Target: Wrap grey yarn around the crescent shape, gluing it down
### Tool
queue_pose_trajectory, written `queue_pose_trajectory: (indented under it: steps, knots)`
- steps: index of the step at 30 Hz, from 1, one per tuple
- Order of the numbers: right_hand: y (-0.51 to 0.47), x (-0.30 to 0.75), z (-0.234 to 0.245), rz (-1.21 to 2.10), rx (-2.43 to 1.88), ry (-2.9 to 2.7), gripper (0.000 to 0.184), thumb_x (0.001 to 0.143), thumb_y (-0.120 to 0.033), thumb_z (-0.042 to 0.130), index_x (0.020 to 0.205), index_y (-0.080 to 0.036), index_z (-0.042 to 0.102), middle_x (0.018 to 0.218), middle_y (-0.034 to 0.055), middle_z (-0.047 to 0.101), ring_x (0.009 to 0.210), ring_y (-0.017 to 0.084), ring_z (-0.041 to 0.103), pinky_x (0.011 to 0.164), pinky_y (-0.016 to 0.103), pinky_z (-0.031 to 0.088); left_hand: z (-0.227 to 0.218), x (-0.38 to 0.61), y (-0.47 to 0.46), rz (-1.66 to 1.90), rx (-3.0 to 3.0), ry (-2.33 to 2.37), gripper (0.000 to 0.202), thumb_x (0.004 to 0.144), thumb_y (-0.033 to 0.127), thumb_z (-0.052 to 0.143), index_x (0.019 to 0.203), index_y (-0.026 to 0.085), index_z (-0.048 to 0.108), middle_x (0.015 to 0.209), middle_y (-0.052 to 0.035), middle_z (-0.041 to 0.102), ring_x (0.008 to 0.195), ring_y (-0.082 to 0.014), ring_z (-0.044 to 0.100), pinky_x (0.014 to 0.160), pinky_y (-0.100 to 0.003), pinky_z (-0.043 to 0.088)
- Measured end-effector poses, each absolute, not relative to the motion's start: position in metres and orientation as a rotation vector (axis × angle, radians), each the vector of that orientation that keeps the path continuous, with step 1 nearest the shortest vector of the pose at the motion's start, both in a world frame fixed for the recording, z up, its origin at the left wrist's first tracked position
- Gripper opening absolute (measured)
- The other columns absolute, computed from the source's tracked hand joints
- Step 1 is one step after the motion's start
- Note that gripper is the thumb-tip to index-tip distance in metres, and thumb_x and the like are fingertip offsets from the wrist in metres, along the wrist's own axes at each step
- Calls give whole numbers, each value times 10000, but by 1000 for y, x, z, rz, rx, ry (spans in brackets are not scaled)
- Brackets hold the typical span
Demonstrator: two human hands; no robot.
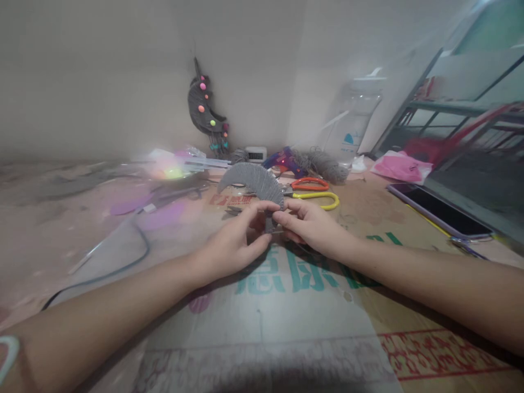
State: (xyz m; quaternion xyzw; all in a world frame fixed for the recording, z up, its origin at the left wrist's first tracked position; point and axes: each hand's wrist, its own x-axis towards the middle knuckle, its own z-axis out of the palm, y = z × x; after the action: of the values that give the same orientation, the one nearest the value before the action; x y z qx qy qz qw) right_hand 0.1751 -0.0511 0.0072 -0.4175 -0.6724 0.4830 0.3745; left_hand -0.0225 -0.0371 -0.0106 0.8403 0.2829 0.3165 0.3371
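Left hand (235, 240), loosely curled, and right hand (314, 226), fingers pinched, hold the near end of a grey yarn-wrapped crescent (254, 178). Right of the crescent lie scissors (311, 195); behind it, a glue gun (285, 158) and grey yarn (327, 166).

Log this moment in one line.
left hand: holding gray yarn-wrapped crescent; right hand: pinching its near end; black-screened rectangular phone: lying right
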Motion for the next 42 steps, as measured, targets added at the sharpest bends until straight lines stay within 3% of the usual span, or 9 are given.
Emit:
queue_pose_trajectory:
  steps: [7, 12, 16, 21, 26, 30, 35, 42]
  knots:
    - [-49, 175, 5, 1241, -1015, -1704, 210, 902, -381, 564, 818, -192, 528, 478, -109, 389, 397, 54, 294, 396, 190, 217, -7, -25, -38, 806, 2226, 697, 457, 884, 220, 571, 1309, 233, 405, 1018, -40, 586, 875, -158, 590, 768, -293, 498]
    - [-48, 175, 5, 1286, -999, -1631, 261, 878, -430, 597, 805, -189, 529, 488, -111, 377, 398, 51, 281, 405, 196, 217, -8, -27, -36, 892, 2132, 715, 369, 933, 173, 426, 1297, 233, 429, 1042, -47, 595, 940, -162, 592, 855, -328, 493]
    - [-44, 177, 1, 1263, -1030, -1548, 311, 874, -462, 606, 758, -195, 497, 456, -115, 378, 382, 46, 274, 407, 196, 208, -12, -23, -28, 1114, 1958, 838, 249, 917, 194, 483, 1163, 216, 455, 1007, -35, 583, 923, -155, 607, 832, -316, 497]
    - [-42, 178, -2, 1237, -1052, -1530, 345, 868, -491, 604, 739, -196, 482, 429, -112, 394, 368, 45, 284, 396, 195, 190, -14, -23, -22, 1049, 1994, 956, 106, 909, 288, 551, 922, 195, 502, 833, 2, 563, 762, -137, 593, 721, -289, 476]
    - [-43, 178, 0, 1214, -1094, -1553, 352, 859, -507, 601, 735, -200, 484, 426, -112, 396, 365, 50, 291, 393, 195, 202, -11, -23, -26, 1044, 1985, 894, 117, 931, 303, 532, 974, 195, 529, 893, -19, 612, 775, -140, 629, 695, -276, 500]
    - [-43, 178, 0, 1212, -1083, -1562, 346, 863, -501, 600, 741, -198, 486, 437, -111, 399, 368, 49, 292, 392, 192, 208, -8, -24, -31, 1003, 2003, 832, 156, 981, 321, 438, 1044, 205, 521, 821, 2, 610, 687, -120, 619, 644, -259, 499]
    - [-45, 177, 2, 1205, -1073, -1582, 338, 867, -500, 599, 758, -193, 510, 442, -113, 382, 378, 51, 284, 403, 194, 217, -8, -25, -33, 1003, 2291, 818, 256, 890, 252, 576, 1125, 200, 489, 952, -35, 629, 886, -164, 619, 829, -328, 495]
    - [-46, 176, 4, 1216, -1057, -1607, 346, 868, -518, 600, 797, -185, 538, 445, -114, 377, 388, 53, 282, 412, 199, 235, -11, -26, -33, 1009, 2513, 723, 344, 858, 229, 596, 1174, 210, 461, 1056, -55, 623, 974, -181, 607, 862, -330, 487]
